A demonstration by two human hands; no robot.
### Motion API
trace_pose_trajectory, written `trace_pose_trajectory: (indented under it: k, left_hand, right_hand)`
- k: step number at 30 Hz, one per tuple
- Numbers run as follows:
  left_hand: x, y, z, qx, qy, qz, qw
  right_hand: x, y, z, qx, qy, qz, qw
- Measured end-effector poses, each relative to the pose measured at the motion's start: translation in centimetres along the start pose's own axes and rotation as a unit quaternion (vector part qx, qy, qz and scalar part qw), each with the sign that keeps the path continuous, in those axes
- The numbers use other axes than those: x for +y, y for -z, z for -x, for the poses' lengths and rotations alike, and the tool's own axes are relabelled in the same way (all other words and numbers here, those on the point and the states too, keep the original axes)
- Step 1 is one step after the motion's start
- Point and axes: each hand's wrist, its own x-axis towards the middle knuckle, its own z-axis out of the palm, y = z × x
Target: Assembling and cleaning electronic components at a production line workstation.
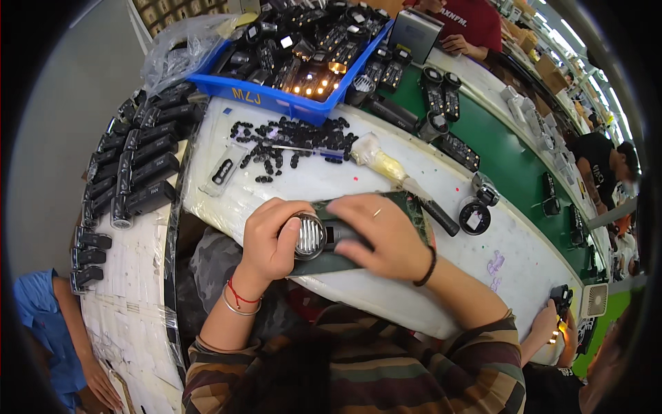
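Note:
My left hand [269, 238] is closed around a black handheld device with a round, silver-ribbed head [310, 236], its thumb against the head's rim. My right hand [393, 234] is over the device's dark handle, fingers stretched and thumb apart, slightly blurred; part of the handle is hidden beneath it. Under both hands lies a dark green mat [321, 266]. Beyond them is a spread of small black parts [331, 134] with a thin screwdriver [303, 148] across it. A tool wrapped in yellowish film [380, 162] and a black rod-like handle [441, 215] lie past my right hand.
A blue bin [293, 105] heaped with black devices, some lit, stands at the back. Black handles [148, 169] are stacked at left. A green conveyor belt [507, 165] runs along the right, carrying more devices. Co-workers' hands show at far left, lower right and top.

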Motion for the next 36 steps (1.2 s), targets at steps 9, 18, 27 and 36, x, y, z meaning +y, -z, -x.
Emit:
trace_pose_trajectory:
  k: [9,18,27,36]
  left_hand:
    - [-0.3,1.1,1.0,0.086,0.051,-0.06,0.993]
    - [0.0,1.8,1.4,0.092,0.04,-0.099,0.99]
    - [-0.1,1.8,1.0,0.087,0.017,-0.107,0.99]
    - [-0.4,1.5,0.9,0.099,0.011,-0.122,0.987]
  right_hand:
    - [6.0,1.7,1.9,0.018,-0.252,0.266,0.93]
    - [-5.8,4.2,7.2,0.121,-0.298,-0.149,0.935]
    - [-6.1,1.1,8.9,0.08,-0.434,-0.222,0.869]
    - [-4.9,0.2,5.1,-0.008,-0.405,-0.344,0.847]
